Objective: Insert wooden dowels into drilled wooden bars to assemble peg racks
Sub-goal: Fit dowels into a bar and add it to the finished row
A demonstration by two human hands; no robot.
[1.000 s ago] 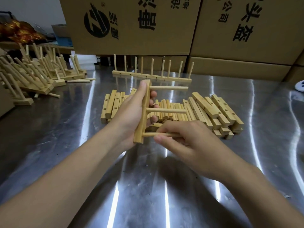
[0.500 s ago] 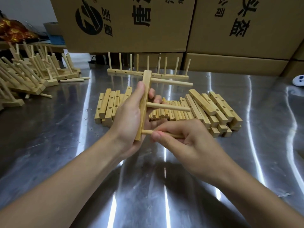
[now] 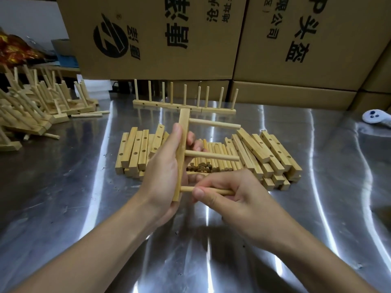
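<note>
My left hand grips a drilled wooden bar held upright above the table. Two dowels, an upper dowel and a middle dowel, stick out of it to the right. My right hand pinches a third dowel whose left end sits in the bar's lowest hole. Behind the hands lie a heap of loose dowels, drilled bars on the left and more drilled bars on the right.
Finished peg racks stand in a row at the back of the steel table. A pile of assembled racks fills the far left. Cardboard boxes wall off the back. A white controller lies far right.
The bar and both hands stay together, with my right hand still on the lowest dowel. The view has shifted closer and slightly downward.
</note>
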